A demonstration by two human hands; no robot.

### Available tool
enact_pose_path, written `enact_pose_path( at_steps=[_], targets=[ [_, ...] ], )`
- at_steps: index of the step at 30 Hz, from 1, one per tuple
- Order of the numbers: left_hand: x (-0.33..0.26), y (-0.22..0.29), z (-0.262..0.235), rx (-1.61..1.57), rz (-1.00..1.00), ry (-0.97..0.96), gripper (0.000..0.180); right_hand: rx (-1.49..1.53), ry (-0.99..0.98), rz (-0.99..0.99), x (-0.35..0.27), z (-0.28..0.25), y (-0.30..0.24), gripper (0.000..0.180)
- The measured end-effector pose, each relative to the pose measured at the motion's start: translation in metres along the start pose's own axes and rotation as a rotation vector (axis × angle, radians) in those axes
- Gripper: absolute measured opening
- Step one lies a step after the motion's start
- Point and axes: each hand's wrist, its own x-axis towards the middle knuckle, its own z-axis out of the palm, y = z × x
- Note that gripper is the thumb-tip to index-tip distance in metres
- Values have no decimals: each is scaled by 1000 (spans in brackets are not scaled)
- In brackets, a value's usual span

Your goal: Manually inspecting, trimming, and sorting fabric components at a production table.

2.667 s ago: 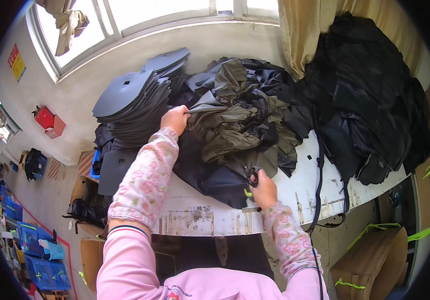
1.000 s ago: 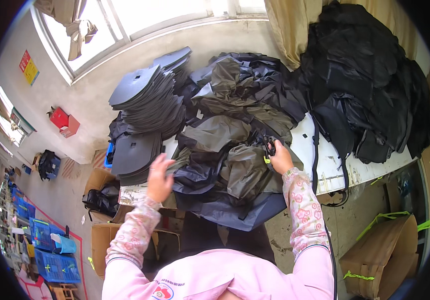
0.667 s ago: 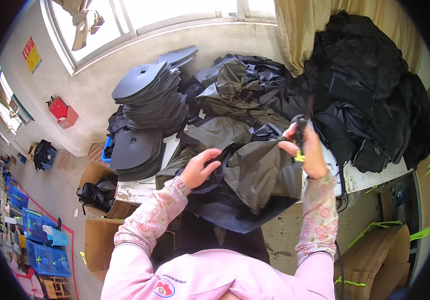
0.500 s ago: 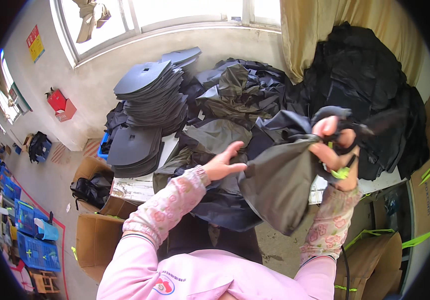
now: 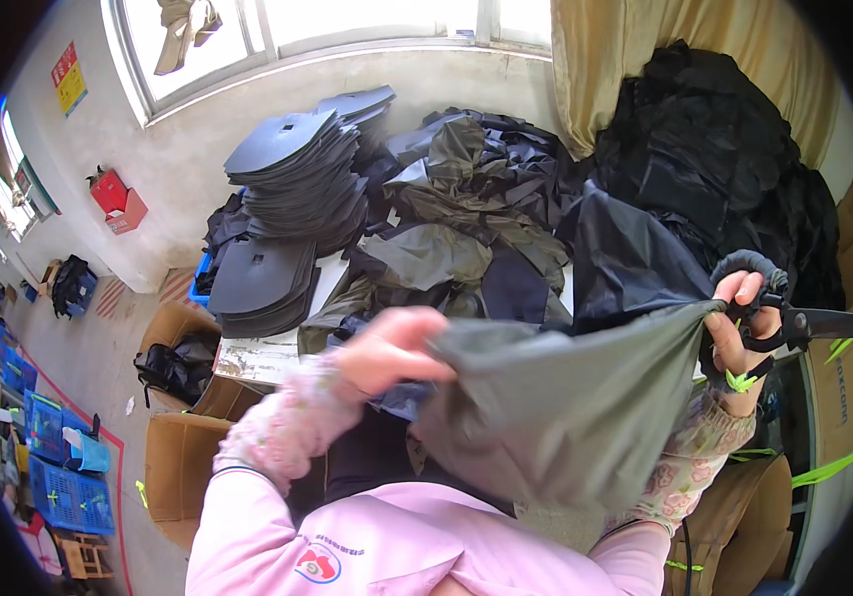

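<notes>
A large grey-olive fabric piece (image 5: 556, 407) with a black side is stretched between my two hands in front of my body. My left hand (image 5: 387, 350), somewhat blurred, is closed on its left edge. At the upper right, my right hand (image 5: 744, 323) pinches the fabric's corner and also keeps hold of black-handled scissors (image 5: 824, 326), whose blades point right, away from the cloth. A black scrunchie-like band (image 5: 752, 264) sits by the fingers, and a bright yellow-green strip (image 5: 741, 381) is at the wrist.
On the white table (image 5: 260, 360) stand stacked dark grey panels (image 5: 283, 149). Crumpled fabric (image 5: 436, 253) lies beside them. A tall black cloth heap (image 5: 714, 149) rises at the right by the curtain (image 5: 585, 89). Cardboard boxes (image 5: 180, 462) (image 5: 744, 512) flank me below.
My right hand has moved right and outward with the fabric corner, and the scissors blades now show. My left hand has moved down and left, closing on the cloth, which is spread wider.
</notes>
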Motion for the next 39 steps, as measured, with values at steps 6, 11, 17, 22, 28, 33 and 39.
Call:
enact_pose_path(
  at_steps=[6, 11, 17, 22, 28, 33, 39],
  targets=[
    [-105, 86, -23, 1379, 690, 460, 29, -186, -112, 178, -38, 46, 21, 34],
    [-147, 11, -79, 1371, -184, 430, 39, -261, -304, 472, -85, 117, 107, 31],
    [-126, -38, -87, 1334, 281, 806, 30, -424, -442, 520, -131, 164, 175, 36],
    [-81, -68, -78, 1373, 322, 177, 29, -328, -475, 579, -126, 165, 174, 33],
    [-55, -107, -121, 1434, 35, 67, 35, -299, -533, 656, -155, 141, 214, 24],
    [-63, -101, -133, 969, 110, 227, 24, -126, -509, 759, -141, 120, 196, 22],
    [-97, -14, -128, 505, -63, 312, 28, 231, -630, 815, -72, 95, 109, 26]
  ],
)
